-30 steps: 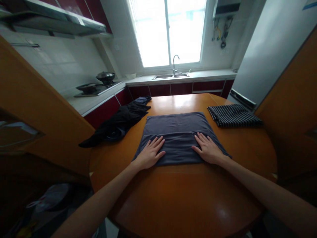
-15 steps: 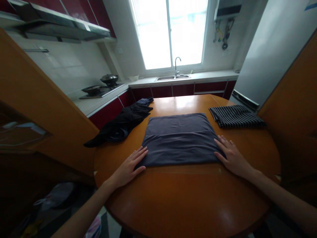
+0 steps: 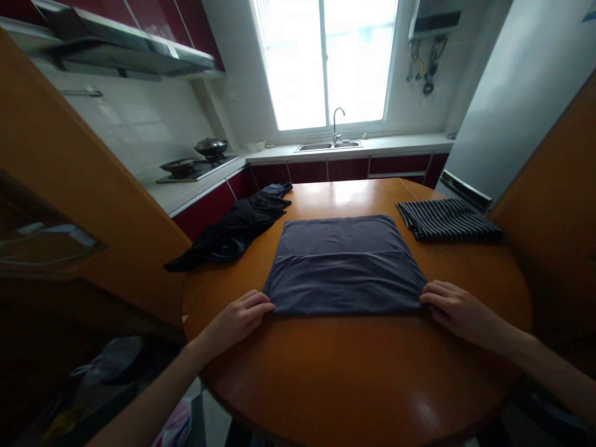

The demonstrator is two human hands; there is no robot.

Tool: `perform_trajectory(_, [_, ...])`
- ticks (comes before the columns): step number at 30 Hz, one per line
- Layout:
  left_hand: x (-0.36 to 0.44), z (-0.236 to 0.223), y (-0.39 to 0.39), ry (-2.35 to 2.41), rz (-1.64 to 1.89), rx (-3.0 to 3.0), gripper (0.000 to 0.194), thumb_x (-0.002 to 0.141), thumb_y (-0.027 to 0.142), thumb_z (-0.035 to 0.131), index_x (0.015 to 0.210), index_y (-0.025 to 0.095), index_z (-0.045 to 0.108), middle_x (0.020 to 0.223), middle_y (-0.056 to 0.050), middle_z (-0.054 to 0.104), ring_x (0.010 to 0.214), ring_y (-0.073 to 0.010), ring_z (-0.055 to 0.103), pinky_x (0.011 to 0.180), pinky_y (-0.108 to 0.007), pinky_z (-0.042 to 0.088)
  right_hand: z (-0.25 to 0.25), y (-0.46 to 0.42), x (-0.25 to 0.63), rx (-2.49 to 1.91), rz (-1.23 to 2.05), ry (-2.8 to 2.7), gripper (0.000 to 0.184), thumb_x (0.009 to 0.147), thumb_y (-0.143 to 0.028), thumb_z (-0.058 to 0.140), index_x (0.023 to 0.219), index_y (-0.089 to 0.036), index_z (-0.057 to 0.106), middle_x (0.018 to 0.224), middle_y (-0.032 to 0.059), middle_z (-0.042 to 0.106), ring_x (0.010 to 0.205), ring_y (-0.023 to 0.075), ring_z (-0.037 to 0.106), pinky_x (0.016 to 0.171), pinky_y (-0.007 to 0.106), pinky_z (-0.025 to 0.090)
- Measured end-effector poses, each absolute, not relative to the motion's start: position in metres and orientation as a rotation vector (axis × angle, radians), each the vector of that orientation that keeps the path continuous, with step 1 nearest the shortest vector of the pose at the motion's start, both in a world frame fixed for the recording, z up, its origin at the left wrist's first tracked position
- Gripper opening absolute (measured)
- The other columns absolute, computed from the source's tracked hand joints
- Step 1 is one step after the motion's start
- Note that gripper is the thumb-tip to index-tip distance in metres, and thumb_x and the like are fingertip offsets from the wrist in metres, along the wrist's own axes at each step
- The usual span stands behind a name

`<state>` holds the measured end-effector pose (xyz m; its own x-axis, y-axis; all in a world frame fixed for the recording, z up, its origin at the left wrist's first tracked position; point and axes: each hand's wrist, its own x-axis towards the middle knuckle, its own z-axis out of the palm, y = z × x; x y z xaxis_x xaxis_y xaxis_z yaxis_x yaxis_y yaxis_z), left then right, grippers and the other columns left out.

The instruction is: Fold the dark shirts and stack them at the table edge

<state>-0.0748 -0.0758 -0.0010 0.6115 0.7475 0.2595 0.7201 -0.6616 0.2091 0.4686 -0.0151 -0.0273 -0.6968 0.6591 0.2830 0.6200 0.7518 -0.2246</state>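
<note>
A dark grey-blue garment [image 3: 347, 273] lies folded flat on the wooden table, with a fold line running across it. I cannot tell what kind of garment it is. My left hand [image 3: 244, 316] pinches its near left corner between thumb and fingers. At the near right corner, my right hand [image 3: 454, 307] is closed on the cloth the same way. The near edge is stretched fairly straight between both hands, and slight creases cross the front part.
The round wooden table [image 3: 349, 379] carries a heap of black clothing [image 3: 233, 226] at left and a folded black-and-white striped cloth [image 3: 449, 220] at right. Beyond stand a counter with a sink [image 3: 328, 146], a stove with a wok [image 3: 210, 147], and a fridge [image 3: 507, 112].
Both hands have gone from lying flat with spread fingers at the garment's sides to gripping its near corners. The near edge looks wider and tauter. The view has shifted slightly.
</note>
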Motion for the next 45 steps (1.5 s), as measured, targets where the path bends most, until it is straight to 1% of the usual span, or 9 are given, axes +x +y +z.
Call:
perform_trajectory(4, [-0.082,0.018,-0.056,1.291,0.479,2.608,0.024,0.1,0.028,0.055,0.117,0.026,0.071,0.11,-0.006,0.071,0.101,-0.0187,0.067,0.091,-0.028,0.054,-0.002,-0.002,0.473,-1.008,0.388,-2.572,0.014,0.095,-0.026,0.057,0.089,-0.025,0.07,0.095,0.0067,0.069,0.088,0.0222,0.065,0.08,0.036,0.053])
perform_trajectory(9, [-0.089,0.01,0.055,1.663,0.8,2.268,0.043,0.091,0.047,0.061,0.121,0.017,0.069,0.116,-0.011,0.072,0.102,-0.0252,0.069,0.09,-0.036,0.056,0.014,0.094,0.455,-1.203,0.375,-2.32,0.016,0.09,-0.029,0.062,0.097,-0.021,0.074,0.097,0.0073,0.075,0.085,0.0221,0.07,0.079,0.032,0.054])
perform_trajectory(11, [-0.084,-0.001,0.106,1.895,0.79,2.117,0.048,0.082,0.043,0.07,0.122,0.015,0.069,0.123,-0.013,0.071,0.107,-0.0265,0.069,0.095,-0.035,0.054,0.011,0.137,0.437,-1.432,0.307,-2.277,0.02,0.088,-0.024,0.063,0.102,-0.019,0.076,0.099,0.0077,0.077,0.088,0.022,0.071,0.082,0.03,0.053])
perform_trajectory(14, [-0.072,-0.014,0.162,2.144,0.757,1.932,0.045,0.076,0.033,0.076,0.116,0.014,0.071,0.116,-0.015,0.073,0.106,-0.0277,0.069,0.094,-0.033,0.052,0.002,0.183,0.408,-1.804,0.256,-2.19,0.029,0.085,-0.022,0.068,0.112,-0.014,0.074,0.115,0.0133,0.074,0.109,0.0252,0.068,0.096,0.029,0.049])
perform_trajectory(21, [-0.072,-0.023,0.226,2.249,0.687,1.777,0.047,0.067,0.024,0.083,0.111,0.013,0.071,0.107,-0.014,0.075,0.103,-0.0281,0.071,0.088,-0.029,0.052,-0.02,0.234,0.382,-2.143,0.23,-1.945,0.048,0.086,-0.034,0.072,0.128,-0.012,0.064,0.134,0.0251,0.06,0.13,0.0383,0.053,0.104,0.048,0.045])
perform_trajectory(26, [-0.078,-0.023,0.257,2.249,0.647,1.663,0.051,0.062,0.02,0.087,0.109,0.011,0.07,0.113,-0.016,0.074,0.104,-0.0275,0.07,0.087,-0.028,0.052,-0.023,0.269,0.387,-2.262,0.315,-1.787,0.058,0.077,-0.034,0.08,0.126,-0.007,0.064,0.131,0.0295,0.06,0.122,0.0395,0.06,0.095,0.045,0.051])
perform_trajectory(33, [-0.077,-0.017,0.273,2.18,0.601,1.556,0.047,0.047,0.014,0.093,0.087,0.012,0.07,0.086,-0.008,0.075,0.085,-0.0256,0.072,0.073,-0.027,0.054,-0.027,0.301,0.394,-2.172,0.427,-1.726,0.046,0.065,-0.026,0.087,0.106,-0.011,0.073,0.11,0.0174,0.073,0.108,0.0322,0.068,0.087,0.034,0.055])
perform_trajectory(39, [-0.072,-0.018,0.269,2.098,0.684,1.566,0.034,0.052,0.021,0.091,0.078,0.014,0.069,0.07,-0.004,0.071,0.07,-0.0217,0.07,0.064,-0.025,0.053,-0.039,0.304,0.398,-1.984,0.485,-1.712,0.03,0.072,-0.024,0.079,0.099,-0.011,0.075,0.096,0.0122,0.077,0.09,0.0237,0.072,0.079,0.027,0.055])
perform_trajectory(45, [-0.069,-0.019,0.253,2.079,0.948,1.665,0.025,0.069,0.031,0.081,0.086,0.014,0.071,0.082,-0.007,0.074,0.078,-0.021,0.07,0.069,-0.026,0.053,-0.039,0.294,0.406,-1.854,0.428,-1.718,0.022,0.077,-0.02,0.072,0.096,-0.011,0.076,0.096,0.0141,0.077,0.091,0.0243,0.072,0.081,0.029,0.054])
